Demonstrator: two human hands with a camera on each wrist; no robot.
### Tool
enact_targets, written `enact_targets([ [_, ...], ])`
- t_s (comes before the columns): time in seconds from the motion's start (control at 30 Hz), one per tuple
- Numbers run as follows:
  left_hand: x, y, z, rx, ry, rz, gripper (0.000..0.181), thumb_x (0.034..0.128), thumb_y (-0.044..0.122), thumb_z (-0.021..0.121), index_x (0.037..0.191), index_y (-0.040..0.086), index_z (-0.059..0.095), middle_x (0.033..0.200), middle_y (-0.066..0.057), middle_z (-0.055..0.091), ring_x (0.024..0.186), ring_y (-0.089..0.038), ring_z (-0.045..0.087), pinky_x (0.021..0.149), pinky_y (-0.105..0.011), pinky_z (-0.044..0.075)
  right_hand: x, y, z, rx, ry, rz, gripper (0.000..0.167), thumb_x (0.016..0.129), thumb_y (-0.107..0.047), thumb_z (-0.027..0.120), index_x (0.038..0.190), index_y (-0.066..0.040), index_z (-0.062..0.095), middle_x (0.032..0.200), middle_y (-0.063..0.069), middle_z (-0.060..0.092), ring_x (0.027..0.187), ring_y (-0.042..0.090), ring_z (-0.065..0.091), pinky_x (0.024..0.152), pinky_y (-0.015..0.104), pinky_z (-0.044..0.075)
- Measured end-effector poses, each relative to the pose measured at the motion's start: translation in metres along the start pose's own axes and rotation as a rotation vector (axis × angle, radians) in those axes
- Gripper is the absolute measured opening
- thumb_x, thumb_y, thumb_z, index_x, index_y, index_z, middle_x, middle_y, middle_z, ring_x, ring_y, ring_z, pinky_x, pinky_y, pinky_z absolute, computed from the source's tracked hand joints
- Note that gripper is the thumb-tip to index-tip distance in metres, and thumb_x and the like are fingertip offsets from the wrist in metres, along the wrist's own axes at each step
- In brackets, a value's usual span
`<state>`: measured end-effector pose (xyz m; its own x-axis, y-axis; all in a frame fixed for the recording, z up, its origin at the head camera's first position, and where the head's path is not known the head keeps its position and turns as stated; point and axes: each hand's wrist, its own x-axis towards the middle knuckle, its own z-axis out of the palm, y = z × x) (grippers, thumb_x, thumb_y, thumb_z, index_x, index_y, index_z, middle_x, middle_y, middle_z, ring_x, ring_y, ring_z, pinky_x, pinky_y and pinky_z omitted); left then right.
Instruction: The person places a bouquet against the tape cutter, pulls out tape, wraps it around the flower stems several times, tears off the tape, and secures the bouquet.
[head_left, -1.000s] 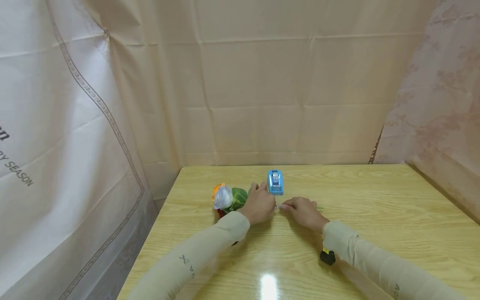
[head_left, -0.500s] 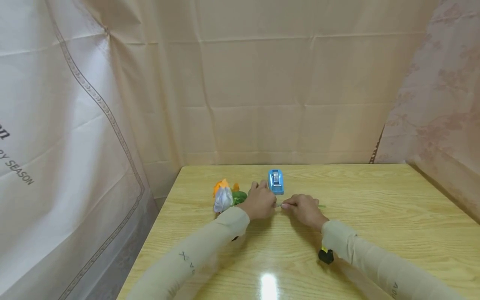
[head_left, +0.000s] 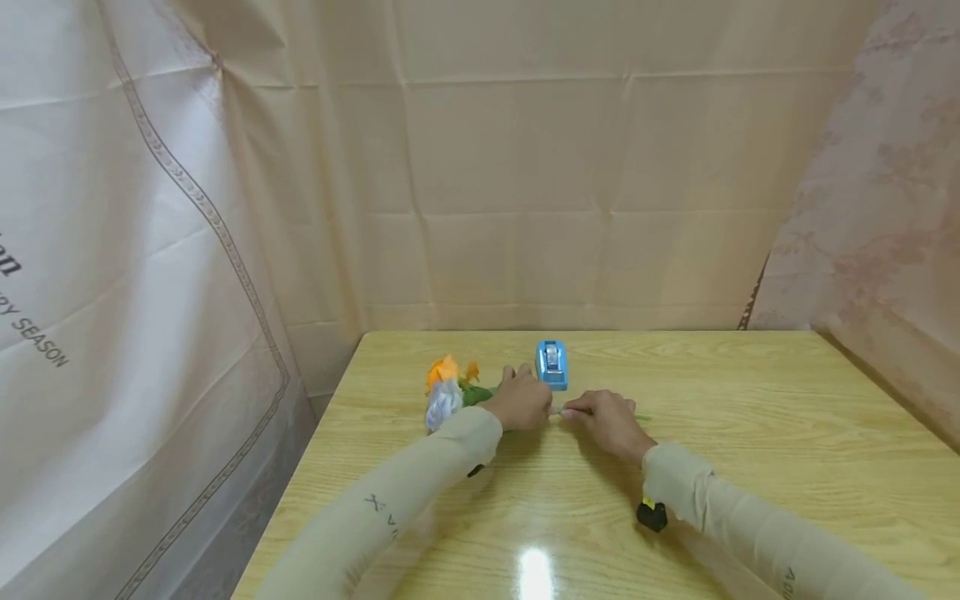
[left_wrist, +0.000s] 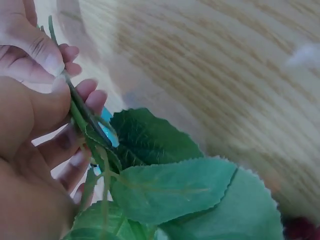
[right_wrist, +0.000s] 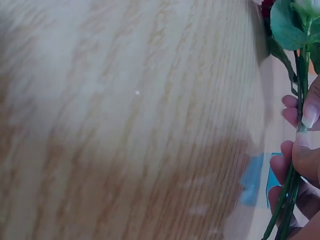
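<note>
In the head view the left hand pinches a bunch of artificial flowers by the stems, with orange and pale lilac blooms at its left. Close beside it the right hand pinches the same stems, whose green ends stick out past it. Serrated green leaves spread below the left hand in the left wrist view. The right wrist view shows both thumbs nearly touching on the green stems, the right hand lower down; a dark red bloom is at the top.
A blue tape dispenser stands just behind the hands on the wooden table. A black and yellow object shows at the right sleeve's underside. Hanging cloth encloses the back and sides.
The blooms have turned, with more of the orange one showing and the lilac one a little lower. Both hands have stayed nearly in place, still pinching the stems.
</note>
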<state>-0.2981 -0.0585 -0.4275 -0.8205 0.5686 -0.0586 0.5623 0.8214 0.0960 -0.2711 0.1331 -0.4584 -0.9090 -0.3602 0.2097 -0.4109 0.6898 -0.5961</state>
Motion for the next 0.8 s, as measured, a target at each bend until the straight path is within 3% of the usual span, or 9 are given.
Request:
enact_targets([
  [0.2, -0.0019, 0.0008, 0.0052, 0.027, 0.074, -0.003, 0.026, 0.1009, 0.031, 0.068, 0.076, 0.022, 0.071, 0.073, 0.014, 0.060, 0.088, -0.017, 0.042, 0.081, -0.037, 0.026, 0.0009, -0.0007, 0.0017, 0.009, -0.014, 0.016, 0.017, 0.099, -0.020, 0.069, 0.106, -0.010, 0.081, 0.107, 0.006, 0.077, 0.105, 0.033, 0.068, 0.078, 0.050, 0.026],
  [0.33, -0.0049, 0.0032, 0.0042, 0.055, 0.118, 0.001, 0.024, 0.0991, 0.031, 0.070, 0.077, 0.021, 0.072, 0.073, 0.013, 0.062, 0.088, -0.017, 0.042, 0.083, -0.038, 0.026, 0.0027, -0.0001, 0.0015, -0.012, -0.021, 0.046, 0.020, 0.102, -0.020, 0.065, 0.104, -0.009, 0.081, 0.106, 0.008, 0.077, 0.098, 0.028, 0.067, 0.080, 0.051, 0.027],
  [0.5, -0.0074, 0.0062, 0.0044, 0.111, 0.167, -0.005, 0.026, 0.0984, 0.035, 0.071, 0.077, 0.022, 0.073, 0.071, 0.012, 0.064, 0.088, -0.016, 0.041, 0.083, -0.037, 0.026, 0.0039, -0.0002, 0.0006, -0.055, -0.035, 0.051, 0.025, 0.105, -0.022, 0.060, 0.099, -0.010, 0.081, 0.093, 0.002, 0.074, 0.082, 0.020, 0.057, 0.079, 0.050, 0.028],
  [0.57, -0.0078, 0.0071, 0.0053, 0.128, 0.178, -0.008, 0.027, 0.0984, 0.036, 0.071, 0.076, 0.022, 0.073, 0.070, 0.011, 0.064, 0.088, -0.016, 0.041, 0.082, -0.037, 0.025, 0.0038, -0.0003, 0.0005, -0.063, -0.040, 0.051, 0.026, 0.106, -0.023, 0.059, 0.098, -0.011, 0.081, 0.088, -0.001, 0.071, 0.082, 0.021, 0.053, 0.079, 0.050, 0.028],
  [0.8, -0.0086, 0.0093, 0.0071, 0.172, 0.205, -0.004, 0.024, 0.0953, 0.041, 0.070, 0.082, 0.022, 0.079, 0.079, 0.011, 0.073, 0.094, -0.015, 0.043, 0.081, -0.037, 0.025, 0.0044, 0.0004, -0.0011, -0.066, -0.084, 0.055, 0.038, 0.108, -0.025, 0.053, 0.075, -0.014, 0.068, 0.067, -0.001, 0.053, 0.082, 0.025, 0.049, 0.083, 0.054, 0.028],
])
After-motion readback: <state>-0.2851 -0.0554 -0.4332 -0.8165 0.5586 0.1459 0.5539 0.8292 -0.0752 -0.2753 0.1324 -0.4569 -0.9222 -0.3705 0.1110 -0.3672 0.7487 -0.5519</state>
